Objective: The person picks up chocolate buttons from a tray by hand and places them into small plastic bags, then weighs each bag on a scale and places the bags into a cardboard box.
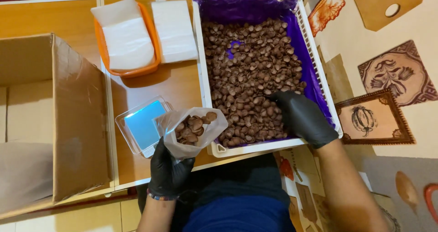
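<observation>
fingers (282, 99) of your right hand (303, 118) dig curled into the brown discs (248, 72); left hand (169, 168) pinches the clear bag (191, 129), so keep its mouth open beside the crate (203, 77).

Left hand (169, 168): small scale (142, 126) sits just ahead-left, cardboard box (68, 118) walls off the far left. Ahead, bare tabletop (175, 83) up to the orange tray (130, 38). Right: white crate (204, 77) wall. Right hand (302, 118): inside crate, rim close around.

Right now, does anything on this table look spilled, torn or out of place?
Nothing stands out. The brown pieces all lie inside the purple-lined crate or the clear bag in the left hand; none lie on the table.
</observation>
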